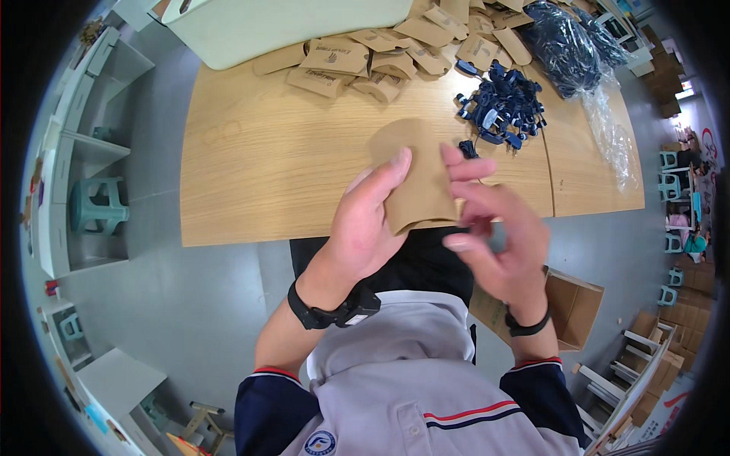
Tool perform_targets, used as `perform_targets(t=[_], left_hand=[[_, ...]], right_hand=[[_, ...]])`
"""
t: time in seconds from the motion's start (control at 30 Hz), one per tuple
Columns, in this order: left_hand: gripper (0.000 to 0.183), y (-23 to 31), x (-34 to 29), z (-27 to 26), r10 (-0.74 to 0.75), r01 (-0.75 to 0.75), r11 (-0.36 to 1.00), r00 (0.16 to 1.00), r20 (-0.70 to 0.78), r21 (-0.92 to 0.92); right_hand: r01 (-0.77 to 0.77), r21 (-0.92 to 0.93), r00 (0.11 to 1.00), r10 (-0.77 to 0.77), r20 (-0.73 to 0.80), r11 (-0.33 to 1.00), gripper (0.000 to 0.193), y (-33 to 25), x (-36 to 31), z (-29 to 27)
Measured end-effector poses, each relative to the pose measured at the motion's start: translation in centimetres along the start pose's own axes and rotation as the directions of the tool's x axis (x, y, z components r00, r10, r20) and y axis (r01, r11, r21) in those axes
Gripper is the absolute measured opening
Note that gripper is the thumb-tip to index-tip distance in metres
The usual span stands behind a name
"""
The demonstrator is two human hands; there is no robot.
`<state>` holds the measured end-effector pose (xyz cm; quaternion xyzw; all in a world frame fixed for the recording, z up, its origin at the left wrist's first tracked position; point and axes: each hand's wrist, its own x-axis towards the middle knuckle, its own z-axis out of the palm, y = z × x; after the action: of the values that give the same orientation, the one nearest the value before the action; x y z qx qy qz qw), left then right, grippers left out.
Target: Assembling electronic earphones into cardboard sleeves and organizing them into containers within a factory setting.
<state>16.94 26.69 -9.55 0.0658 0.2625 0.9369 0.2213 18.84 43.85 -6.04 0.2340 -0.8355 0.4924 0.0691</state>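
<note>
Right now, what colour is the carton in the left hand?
Brown; the carton shows best in the head view.

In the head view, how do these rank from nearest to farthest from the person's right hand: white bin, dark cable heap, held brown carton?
From the right hand:
1. Brown carton: just left of it, in the left hand.
2. Dark cable heap: beyond it, on the table.
3. White bin: far side, toward the left.

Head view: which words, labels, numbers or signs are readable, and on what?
Wording is not copied here.
Brown cardboard pillow boxes: dark print and emblem.
Round blue badge on the grey shirt: lettering too small.
White-and-red sign, far right: blurred.
Held brown cardboard pillow box: none visible.
</note>
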Motion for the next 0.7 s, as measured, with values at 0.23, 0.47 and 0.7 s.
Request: perform_targets(t=[0.23, 0.47, 0.7], left_hand=[[0.05, -0.1, -1.0, 1.6, 0.38, -0.123, 0.359, 0.925, -0.025, 0.925], [0.026, -2.6, -2.2, 2.8, 0.749, -0.439, -0.088, 0.563, 0.35, 0.894], [0.019, -2.6, -2.0, 2.8, 0.743, -0.475, 0.039, 0.602, 0.292, 0.879]], right_hand=[[0.049, 0.074, 0.949, -0.024, -0.314, 0.996, 0.027, 0.0, -1.5, 3.2], [0.119, 0.542, 0.921, 0.112, -0.373, 0.832, 0.01, -2.0, -1.4, 3.0], [0.041, 0.659, 0.894, 0.267, -0.36, 0.751, 0.007, -2.3, -0.6, 3.1]])
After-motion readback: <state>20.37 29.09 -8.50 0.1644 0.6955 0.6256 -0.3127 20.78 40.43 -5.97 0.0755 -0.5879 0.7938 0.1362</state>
